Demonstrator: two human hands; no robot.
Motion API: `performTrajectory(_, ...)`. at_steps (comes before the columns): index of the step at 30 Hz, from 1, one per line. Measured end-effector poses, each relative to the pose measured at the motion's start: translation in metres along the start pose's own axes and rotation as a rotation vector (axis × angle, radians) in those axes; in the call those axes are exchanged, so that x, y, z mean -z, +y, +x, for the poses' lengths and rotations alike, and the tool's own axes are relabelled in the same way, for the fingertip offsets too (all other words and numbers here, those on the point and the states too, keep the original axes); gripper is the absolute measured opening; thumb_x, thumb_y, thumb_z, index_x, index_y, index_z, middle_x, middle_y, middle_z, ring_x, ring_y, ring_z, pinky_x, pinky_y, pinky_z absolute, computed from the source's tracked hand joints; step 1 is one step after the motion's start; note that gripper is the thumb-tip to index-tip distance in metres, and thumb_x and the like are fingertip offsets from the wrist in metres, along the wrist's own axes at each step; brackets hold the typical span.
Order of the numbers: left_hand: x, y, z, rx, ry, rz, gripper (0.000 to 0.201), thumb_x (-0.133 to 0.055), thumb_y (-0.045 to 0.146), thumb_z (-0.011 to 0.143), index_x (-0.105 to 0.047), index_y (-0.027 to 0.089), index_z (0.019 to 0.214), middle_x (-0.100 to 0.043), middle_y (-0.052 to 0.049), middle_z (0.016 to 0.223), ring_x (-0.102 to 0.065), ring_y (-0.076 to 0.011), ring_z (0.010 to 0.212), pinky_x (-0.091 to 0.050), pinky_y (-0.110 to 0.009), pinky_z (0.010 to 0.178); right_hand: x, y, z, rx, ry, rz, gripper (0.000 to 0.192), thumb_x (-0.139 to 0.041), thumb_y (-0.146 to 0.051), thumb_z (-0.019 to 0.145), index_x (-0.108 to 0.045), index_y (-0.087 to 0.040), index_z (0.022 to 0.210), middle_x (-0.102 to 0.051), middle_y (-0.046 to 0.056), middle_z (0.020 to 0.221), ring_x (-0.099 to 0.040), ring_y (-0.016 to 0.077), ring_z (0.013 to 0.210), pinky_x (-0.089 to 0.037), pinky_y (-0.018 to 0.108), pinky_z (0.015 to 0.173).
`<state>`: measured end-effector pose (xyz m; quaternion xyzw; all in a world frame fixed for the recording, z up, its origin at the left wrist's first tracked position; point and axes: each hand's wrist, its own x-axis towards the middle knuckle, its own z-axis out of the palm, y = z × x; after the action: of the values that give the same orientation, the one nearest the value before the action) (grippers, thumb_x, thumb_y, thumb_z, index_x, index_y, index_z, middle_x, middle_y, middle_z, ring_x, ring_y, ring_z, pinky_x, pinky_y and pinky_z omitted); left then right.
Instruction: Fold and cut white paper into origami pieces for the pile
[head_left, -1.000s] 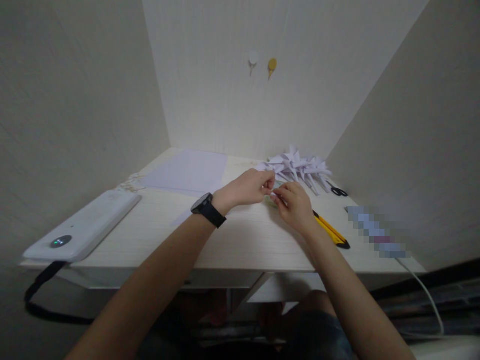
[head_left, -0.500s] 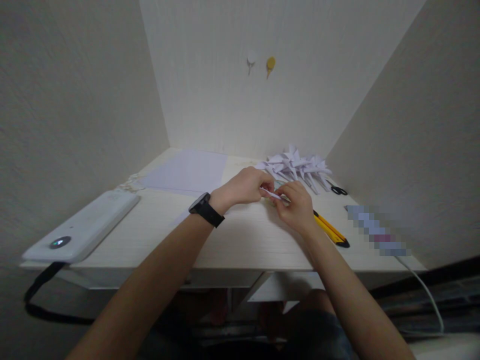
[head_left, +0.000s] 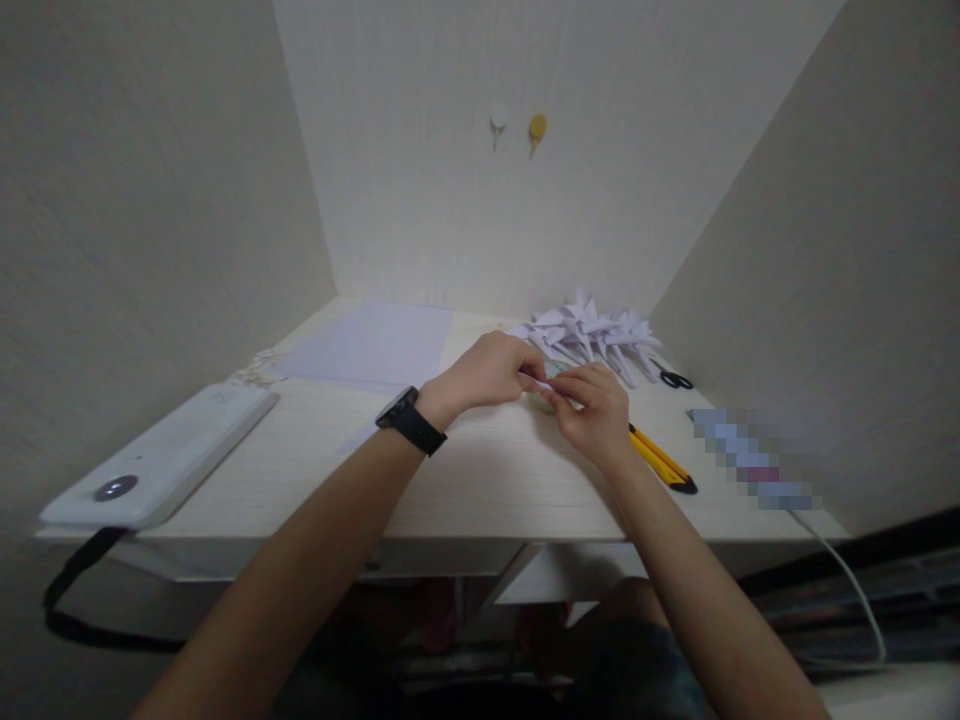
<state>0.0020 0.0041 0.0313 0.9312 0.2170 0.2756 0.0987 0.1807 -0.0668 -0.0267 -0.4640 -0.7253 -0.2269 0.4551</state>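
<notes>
A small rolled or folded strip of white paper (head_left: pixel 543 384) is pinched between my two hands over the middle of the desk. My left hand (head_left: pixel 499 368), with a black watch (head_left: pixel 411 420) on its wrist, closes on the left end. The fingertips of my right hand (head_left: pixel 598 408) grip the other end. Partly hidden beneath them lies a pale greenish round item (head_left: pixel 553 368), its kind unclear. Just behind my hands is a heap of pointed, folded white paper pieces (head_left: pixel 596 335).
A yellow utility knife (head_left: pixel 661 462) lies beside my right wrist, with black-handled scissors (head_left: pixel 675 379) farther back. White paper sheets (head_left: pixel 367 340) cover the back left. A white device (head_left: pixel 161 455) with a black strap sits at left, a blurred-out item (head_left: pixel 750 460) at right.
My right fingers have shifted slightly on the paper strip, so less of it shows between the hands. The view has moved a little; both hands stay in nearly the same place.
</notes>
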Motion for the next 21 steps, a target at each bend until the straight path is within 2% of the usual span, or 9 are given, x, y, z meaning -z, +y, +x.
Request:
performTrajectory(8,0.001,-0.005,0.002,0.07,-0.004,-0.091,0.013,-0.067,0.019,0.077,-0.078,0.02,0.084,-0.076,-0.004,0.08,-0.066,-0.0169,0.074,-0.045,-0.027,0.069,-0.001,0.002,0.002,-0.013,0.054,0.04,0.012,-0.065,-0.026,0.086,-0.075,-0.024,0.08,-0.076,0.005,0.08,-0.066,0.022,0.077,-0.05,0.04,0.076)
performTrajectory(11,0.0,-0.011,0.003,0.112,0.001,-0.096,0.017,-0.063,0.015,0.078,-0.078,0.02,0.087,-0.076,-0.004,0.082,-0.067,-0.0169,0.075,-0.046,-0.027,0.07,0.0,0.006,0.003,-0.057,0.067,0.057,0.009,-0.066,-0.024,0.084,-0.075,-0.024,0.088,-0.077,0.005,0.086,-0.067,0.0234,0.081,-0.051,0.041,0.081)
performTrajectory(13,-0.001,-0.016,0.003,0.149,0.021,-0.158,0.021,-0.06,0.016,0.081,-0.077,0.018,0.095,-0.076,-0.006,0.083,-0.067,-0.016,0.072,-0.046,-0.026,0.069,0.003,0.013,0.003,-0.086,0.095,0.057,0.018,-0.067,-0.023,0.08,-0.074,-0.023,0.098,-0.076,0.007,0.095,-0.067,0.0255,0.09,-0.05,0.044,0.086)
performTrajectory(16,-0.002,-0.03,-0.003,0.26,0.102,-0.286,0.036,-0.049,0.016,0.088,-0.068,0.016,0.119,-0.074,-0.007,0.088,-0.062,-0.0117,0.06,-0.047,-0.025,0.067,0.009,0.028,0.003,-0.156,0.104,0.052,0.034,-0.067,-0.023,0.076,-0.071,-0.023,0.11,-0.072,0.01,0.112,-0.064,0.0287,0.104,-0.048,0.048,0.092)
performTrajectory(18,-0.002,-0.042,-0.01,0.322,0.174,-0.265,0.038,-0.047,0.015,0.089,-0.067,0.017,0.121,-0.073,-0.005,0.09,-0.057,-0.0103,0.057,-0.046,-0.025,0.066,0.012,0.04,0.001,-0.234,0.097,0.076,0.044,-0.066,-0.023,0.074,-0.068,-0.024,0.117,-0.067,0.011,0.121,-0.06,0.0299,0.11,-0.05,0.048,0.089)
performTrajectory(21,-0.001,-0.056,-0.022,0.406,0.248,-0.29,0.036,-0.049,0.015,0.087,-0.069,0.019,0.117,-0.07,-0.003,0.082,-0.056,-0.0122,0.063,-0.045,-0.025,0.067,0.011,0.052,-0.007,-0.316,0.032,0.15,0.056,-0.062,-0.015,0.066,-0.066,-0.023,0.121,-0.064,0.012,0.122,-0.062,0.0273,0.103,-0.054,0.042,0.08)
